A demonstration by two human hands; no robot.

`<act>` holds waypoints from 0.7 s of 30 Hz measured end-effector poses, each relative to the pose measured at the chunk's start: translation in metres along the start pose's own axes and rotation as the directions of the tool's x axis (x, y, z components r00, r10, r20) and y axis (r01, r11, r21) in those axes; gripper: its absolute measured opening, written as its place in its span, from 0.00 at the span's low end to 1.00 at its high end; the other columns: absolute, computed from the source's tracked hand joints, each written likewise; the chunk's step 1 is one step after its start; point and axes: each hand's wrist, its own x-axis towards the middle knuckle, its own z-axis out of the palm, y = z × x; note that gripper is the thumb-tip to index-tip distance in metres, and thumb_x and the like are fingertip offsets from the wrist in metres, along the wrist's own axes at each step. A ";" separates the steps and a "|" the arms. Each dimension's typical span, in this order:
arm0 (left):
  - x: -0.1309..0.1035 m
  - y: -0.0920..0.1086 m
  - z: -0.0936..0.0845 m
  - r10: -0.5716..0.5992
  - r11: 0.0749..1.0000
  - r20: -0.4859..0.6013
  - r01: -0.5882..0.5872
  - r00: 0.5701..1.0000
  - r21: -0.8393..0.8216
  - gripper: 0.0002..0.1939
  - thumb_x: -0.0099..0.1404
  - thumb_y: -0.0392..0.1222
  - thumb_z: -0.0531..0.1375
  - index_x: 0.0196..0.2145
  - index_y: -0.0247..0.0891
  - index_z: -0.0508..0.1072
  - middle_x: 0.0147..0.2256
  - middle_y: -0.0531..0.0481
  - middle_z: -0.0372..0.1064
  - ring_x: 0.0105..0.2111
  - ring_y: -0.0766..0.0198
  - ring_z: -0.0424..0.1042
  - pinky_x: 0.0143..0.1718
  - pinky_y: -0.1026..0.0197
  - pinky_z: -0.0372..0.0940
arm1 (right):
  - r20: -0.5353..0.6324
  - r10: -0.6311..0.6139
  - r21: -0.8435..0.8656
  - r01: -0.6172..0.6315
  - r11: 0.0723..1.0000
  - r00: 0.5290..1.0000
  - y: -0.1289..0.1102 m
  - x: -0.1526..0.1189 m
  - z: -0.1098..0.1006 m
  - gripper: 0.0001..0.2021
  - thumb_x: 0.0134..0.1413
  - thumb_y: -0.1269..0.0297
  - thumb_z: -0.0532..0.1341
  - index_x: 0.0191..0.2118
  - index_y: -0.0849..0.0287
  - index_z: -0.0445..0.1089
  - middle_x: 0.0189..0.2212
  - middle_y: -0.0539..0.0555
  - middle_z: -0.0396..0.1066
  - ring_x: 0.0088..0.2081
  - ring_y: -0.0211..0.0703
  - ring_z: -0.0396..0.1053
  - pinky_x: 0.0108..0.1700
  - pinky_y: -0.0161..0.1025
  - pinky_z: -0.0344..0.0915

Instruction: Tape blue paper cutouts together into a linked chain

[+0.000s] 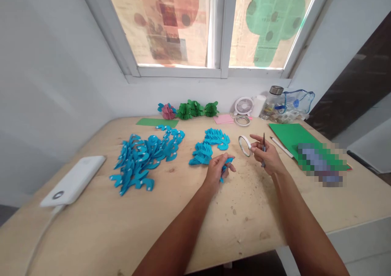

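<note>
My left hand (217, 169) pinches a blue paper cutout (225, 166) above the table, its fingers partly covering it. In my right hand (269, 157) are two things: a roll of white double-sided tape (243, 146), gripped at its edge by thumb and fingertip, and a slim dark tool with a pointed blade (264, 140), lying across the palm; whether it is scissors or a knife I cannot tell. Just beyond my left hand lie rows of overlapping blue cutouts (203, 151). Farther left is a loose heap of blue cutouts (143, 157) with small white patches on them.
A white power bank (75, 181) with a cable lies at the left. Green paper balls (195, 109), a small fan (243, 105), another tape roll (242, 121) and a bottle (271, 102) line the wall. Green sheets (287, 133) and a white pen (281, 147) lie right.
</note>
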 end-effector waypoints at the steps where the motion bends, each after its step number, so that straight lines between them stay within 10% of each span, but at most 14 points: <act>1: 0.000 0.001 0.000 -0.005 1.000 0.014 0.006 1.000 -0.018 0.25 0.55 0.57 0.58 0.37 0.30 0.72 0.19 0.48 0.69 0.10 0.77 0.49 0.13 0.68 0.42 | 0.038 0.001 0.033 -0.002 0.999 0.999 -0.003 -0.002 0.002 0.29 0.39 0.62 0.64 0.51 0.57 0.62 0.27 0.47 0.65 0.17 0.27 0.48 0.18 0.29 0.43; 11: 0.001 0.011 -0.001 -0.022 0.985 0.004 0.023 1.000 -0.171 0.15 0.52 0.48 0.63 0.31 0.33 0.70 0.19 0.56 0.63 0.10 0.79 0.49 0.14 0.68 0.45 | 0.496 0.005 -0.138 0.073 0.988 0.868 -0.014 -0.019 0.031 0.19 0.45 0.64 0.62 0.47 0.58 0.68 0.27 0.48 0.65 0.25 0.32 0.57 0.28 0.31 0.54; 18: -0.001 0.010 -0.003 0.023 0.996 0.066 -0.017 0.998 -0.091 0.13 0.48 0.43 0.65 0.31 0.32 0.72 0.29 0.48 0.72 0.12 0.81 0.49 0.15 0.68 0.45 | -0.032 0.079 -0.095 -0.082 0.992 0.996 0.000 -0.005 0.021 0.19 0.44 0.56 0.62 0.42 0.61 0.68 0.29 0.51 0.68 0.19 0.29 0.50 0.20 0.30 0.47; 21: -0.005 0.009 -0.001 -0.028 0.999 0.197 0.032 0.980 -0.019 0.15 0.49 0.44 0.64 0.34 0.33 0.73 0.27 0.48 0.72 0.12 0.80 0.48 0.16 0.67 0.45 | -0.045 0.136 -0.078 -0.139 0.987 0.990 0.005 -0.003 0.020 0.20 0.42 0.54 0.63 0.41 0.61 0.69 0.29 0.50 0.69 0.17 0.28 0.47 0.18 0.30 0.44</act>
